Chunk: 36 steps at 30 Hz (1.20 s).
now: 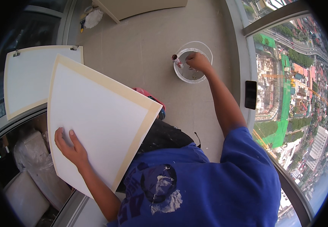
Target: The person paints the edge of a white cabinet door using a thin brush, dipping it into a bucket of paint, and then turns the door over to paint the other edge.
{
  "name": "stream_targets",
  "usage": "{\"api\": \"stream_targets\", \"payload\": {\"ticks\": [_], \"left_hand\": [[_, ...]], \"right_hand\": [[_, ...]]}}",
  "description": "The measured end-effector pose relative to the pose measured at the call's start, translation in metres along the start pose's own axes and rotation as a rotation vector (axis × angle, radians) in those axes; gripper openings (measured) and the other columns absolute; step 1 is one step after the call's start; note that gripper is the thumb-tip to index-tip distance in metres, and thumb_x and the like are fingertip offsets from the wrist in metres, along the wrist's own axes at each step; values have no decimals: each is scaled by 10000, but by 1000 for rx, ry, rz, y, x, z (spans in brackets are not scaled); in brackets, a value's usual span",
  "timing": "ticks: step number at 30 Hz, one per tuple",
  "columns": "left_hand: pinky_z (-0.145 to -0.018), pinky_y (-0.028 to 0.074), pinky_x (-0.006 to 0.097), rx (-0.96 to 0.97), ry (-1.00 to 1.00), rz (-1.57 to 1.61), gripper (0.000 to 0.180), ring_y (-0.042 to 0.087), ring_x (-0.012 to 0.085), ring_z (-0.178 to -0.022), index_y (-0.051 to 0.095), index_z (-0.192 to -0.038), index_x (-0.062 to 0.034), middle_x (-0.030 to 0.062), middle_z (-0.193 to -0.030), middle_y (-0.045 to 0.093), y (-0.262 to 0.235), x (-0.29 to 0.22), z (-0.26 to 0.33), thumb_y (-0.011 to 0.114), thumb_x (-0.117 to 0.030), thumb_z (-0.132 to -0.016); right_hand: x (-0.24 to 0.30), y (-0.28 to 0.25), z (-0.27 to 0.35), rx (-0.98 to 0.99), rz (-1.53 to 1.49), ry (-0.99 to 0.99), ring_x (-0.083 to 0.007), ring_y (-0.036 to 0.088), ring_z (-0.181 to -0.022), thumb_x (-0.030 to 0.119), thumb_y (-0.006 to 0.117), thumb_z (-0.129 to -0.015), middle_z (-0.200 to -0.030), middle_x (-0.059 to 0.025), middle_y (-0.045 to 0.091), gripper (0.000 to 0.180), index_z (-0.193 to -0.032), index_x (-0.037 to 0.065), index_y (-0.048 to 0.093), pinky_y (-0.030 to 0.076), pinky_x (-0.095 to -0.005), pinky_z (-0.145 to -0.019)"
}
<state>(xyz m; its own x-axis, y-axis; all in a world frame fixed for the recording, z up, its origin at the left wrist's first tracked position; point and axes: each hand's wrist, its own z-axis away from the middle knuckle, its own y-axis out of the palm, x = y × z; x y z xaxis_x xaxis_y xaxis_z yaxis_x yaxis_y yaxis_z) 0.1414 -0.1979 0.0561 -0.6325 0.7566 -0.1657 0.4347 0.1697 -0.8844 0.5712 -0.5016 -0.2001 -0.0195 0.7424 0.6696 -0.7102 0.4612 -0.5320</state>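
Note:
A white panel with a cream tape-like border leans across my lap, tilted. My left hand lies against its face, thumb and fingers stretched out. Past my knees, on the floor, stands a round white bucket with its thin handle raised. My right hand reaches over the bucket's mouth with curled fingers; whatever they hold is hidden. Beside that hand, a paint-smeared stick-like thing with a dark reddish end rests against the bucket's left inner wall.
A second bordered white panel with two dark clips stands at the left by the window frame. A dark phone lies on the right-hand sill. Farther off are a beige board and a white crumpled bundle. Plastic-covered furniture shows at lower left.

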Motion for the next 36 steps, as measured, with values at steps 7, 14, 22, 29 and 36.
{"api": "stream_targets", "payload": {"ticks": [7,14,22,29,36], "left_hand": [[-1063,434,439,2,-65,-6,427,572,331,-1206,584,-1300,39,193,-1299,604,2,-4,-11,662,-266,-1012],[-1069,429,467,-19,-2,36,434,561,352,-1221,585,-1302,18,189,-1287,596,21,-18,-36,667,-290,-1007],[-1067,430,466,-41,-6,61,443,562,361,-1218,588,-1293,35,200,-1288,598,24,-8,-31,670,-291,-1005],[-1049,442,469,-38,-5,56,435,567,361,-1205,594,-1269,41,196,-1297,595,17,-3,-28,666,-300,-1008],[-1081,409,470,1,-40,57,449,536,356,-1245,580,-1294,27,185,-1320,577,16,-3,-25,664,-310,-1009]], "right_hand": [[-4,-55,102,-132,-282,-76,-134,733,-738,130,731,-847,-830,-89,759,194,-986,-2,763,572,-276,-718],[-35,-39,146,-225,-111,-212,-142,734,-805,118,724,-890,-872,-85,766,157,-996,5,753,569,-290,-755],[-18,-49,162,-246,-39,-160,-212,756,-762,136,716,-857,-840,-122,769,175,-975,13,753,585,-330,-763],[-25,-49,157,-196,-432,-35,-145,720,-724,97,615,-917,-840,-101,752,134,-978,1,686,514,-256,-595],[9,-59,163,67,-1134,-146,-146,681,-733,67,632,-966,-908,-126,721,110,-1060,18,662,473,-227,-564]]}}
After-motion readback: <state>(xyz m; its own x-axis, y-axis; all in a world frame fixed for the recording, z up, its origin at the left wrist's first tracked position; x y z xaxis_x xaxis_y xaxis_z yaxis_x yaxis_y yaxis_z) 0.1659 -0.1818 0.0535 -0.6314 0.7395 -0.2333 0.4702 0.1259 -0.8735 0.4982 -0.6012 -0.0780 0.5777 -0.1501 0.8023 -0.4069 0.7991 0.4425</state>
